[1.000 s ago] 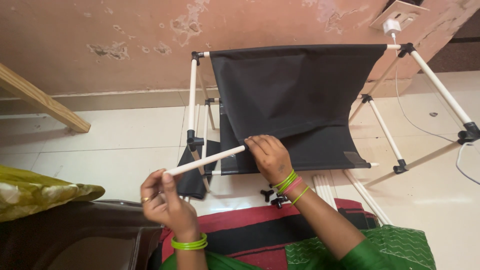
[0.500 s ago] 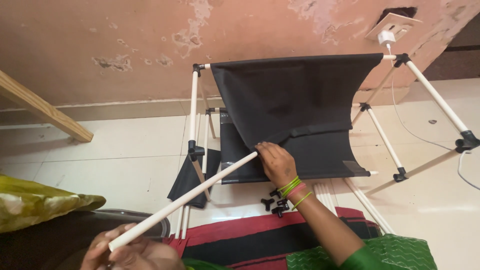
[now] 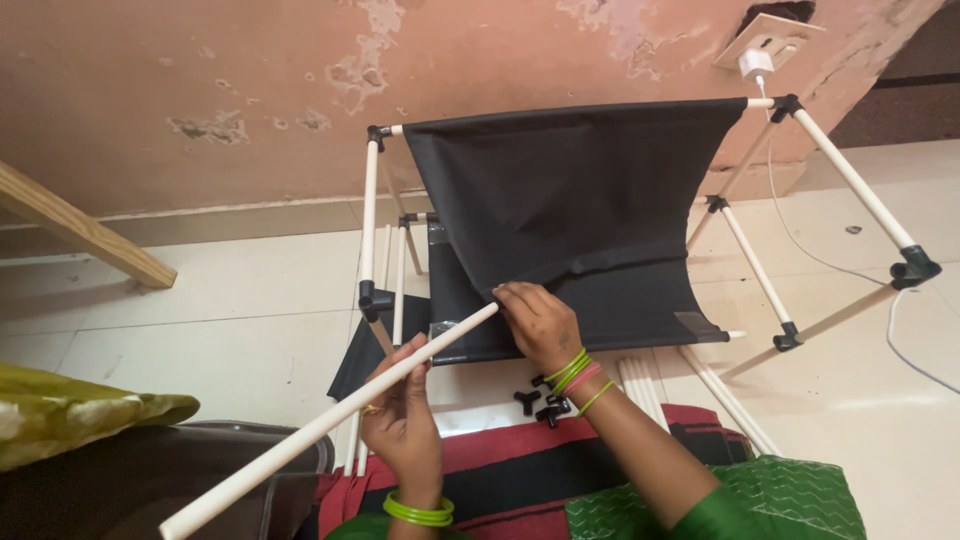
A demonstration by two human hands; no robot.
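Left hand slid up white rod from its low end; rod tip now at fabric hem by right hand

Green sleeve, green and pink bangles

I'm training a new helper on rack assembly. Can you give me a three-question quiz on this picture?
1. True or false: the left hand grips the white rod.
2. What does the right hand touch? A) the black fabric B) the charger C) the plank
3. Fill in: the loose black connectors lie on the floor just below the right ____.

Key: 1 true; 2 A; 3 wrist.
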